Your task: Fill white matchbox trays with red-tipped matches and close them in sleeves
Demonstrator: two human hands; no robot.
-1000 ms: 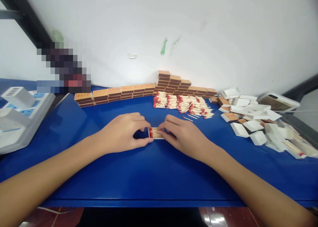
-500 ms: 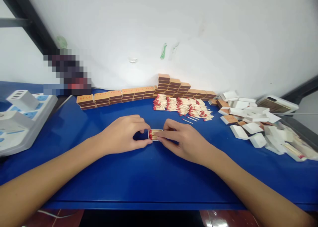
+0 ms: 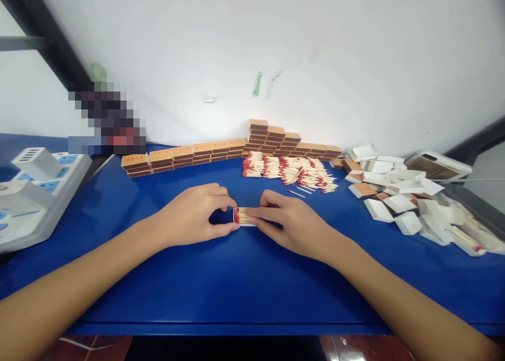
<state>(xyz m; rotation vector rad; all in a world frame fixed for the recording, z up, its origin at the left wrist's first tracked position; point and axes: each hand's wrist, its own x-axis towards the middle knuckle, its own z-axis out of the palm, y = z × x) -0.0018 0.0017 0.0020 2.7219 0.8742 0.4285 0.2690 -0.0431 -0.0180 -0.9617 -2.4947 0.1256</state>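
While both hands closed on it, a small white cardboard tray of red-tipped matches (image 3: pixel 243 216) lay on the blue tabletop (image 3: pixel 236 282).
Head view: the left hand (image 3: pixel 193 213) was curled, thumb and forefinger pinching the tray's left end; the right hand (image 3: pixel 292 221) was half closed, fingers over its right end. Behind the tray lay a loose heap of wooden matches (image 3: pixel 292 170) and a row of orange-brown matchboxes (image 3: pixel 189 154); well to its right, a pile of empty white cardboard trays (image 3: pixel 398 192).

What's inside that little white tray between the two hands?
Matches lie in the white tray, red heads toward its left end. The right hand covers its right part, so the stick ends there are hidden. The left hand pinches its left end.
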